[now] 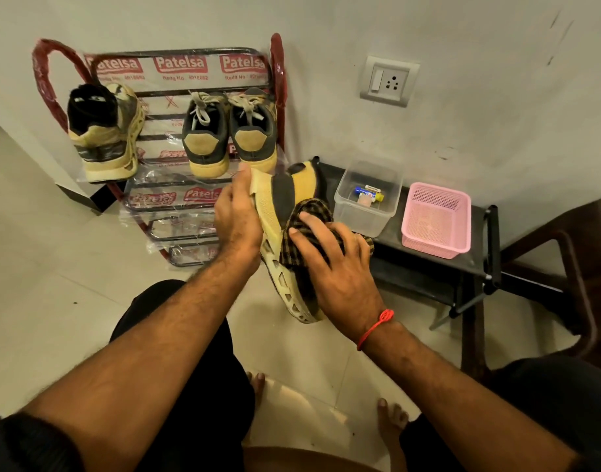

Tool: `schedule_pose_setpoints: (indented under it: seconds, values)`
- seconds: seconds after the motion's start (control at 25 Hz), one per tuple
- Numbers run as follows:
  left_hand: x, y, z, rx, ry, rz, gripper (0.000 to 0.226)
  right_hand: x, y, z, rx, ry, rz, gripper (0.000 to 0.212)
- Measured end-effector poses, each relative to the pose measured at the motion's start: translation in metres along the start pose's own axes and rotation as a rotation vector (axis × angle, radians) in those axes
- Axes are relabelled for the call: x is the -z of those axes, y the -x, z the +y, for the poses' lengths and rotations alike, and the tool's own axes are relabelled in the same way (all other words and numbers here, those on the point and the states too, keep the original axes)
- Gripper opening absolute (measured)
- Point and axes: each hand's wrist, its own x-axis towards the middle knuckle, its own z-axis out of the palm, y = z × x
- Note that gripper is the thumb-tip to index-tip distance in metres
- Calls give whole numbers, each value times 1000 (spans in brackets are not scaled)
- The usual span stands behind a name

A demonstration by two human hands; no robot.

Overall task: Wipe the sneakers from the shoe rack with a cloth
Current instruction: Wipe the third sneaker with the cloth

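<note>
A seated person holds a tan-and-dark mesh sneaker with a cut-out cream sole (pixel 285 233) in mid-air above the pale tiled floor (pixel 47 267), just in front of a red tubular metal shoe rack still wrapped in printed plastic (pixel 190 73). The left hand (pixel 239 219) curls round the sneaker's toe end, thumb and fingers wrapped over the edge of the sole, while the right hand (pixel 329 264) presses a dark checked cloth (pixel 302 229) flat against the shoe's side, fingers spread and only lightly bent over the fabric. Three more shoes wait on the rack's upper shelf: a single tan sneaker stuffed with a black sock (pixel 104 131) at left and a pair of grey-and-tan laced sneakers (pixel 229 134) at right. Beside the rack, a low black bench (pixel 438 267) carries a clear plastic tub holding small items (pixel 367 199) and a pink perforated plastic basket (pixel 437 219); a grey wall socket (pixel 389 81) is set in the wall above. The sneaker looks light and easy to steady one-handed, though its mesh upper will likely give under pressure, so the firm sole at toe or heel seems the surest place to grip. The soft cloth should mould into the sole's cut-outs, where dirt probably collects. With one shoe in hand and three apparently untouched, the job looks to be in its early stages.
</note>
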Motion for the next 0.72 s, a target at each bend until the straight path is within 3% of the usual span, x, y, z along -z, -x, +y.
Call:
schedule_pose_setpoints:
  seconds: [0.16, 0.24, 0.4, 0.48, 0.6, 0.72]
  values:
    - [22, -28, 5, 118, 381, 1, 64, -12, 16, 3, 80, -32, -47, 58]
    - [25, -29, 3, 139, 348, -30, 64, -10, 19, 3, 92, -70, 1, 57]
    - [-2, 9, -10, 95, -20, -146, 63, 6, -11, -8, 85, -71, 186, 42]
    - [-15, 21, -16, 83, -94, -171, 66, 9, -26, -3, 25, -98, 211, 39]
    - [-16, 8, -15, 154, -3, -122, 70, 0, -13, 5, 46, -91, 187, 40]
    - [2, -19, -12, 256, 274, -34, 66, -11, 18, 11, 205, -195, 42, 34]
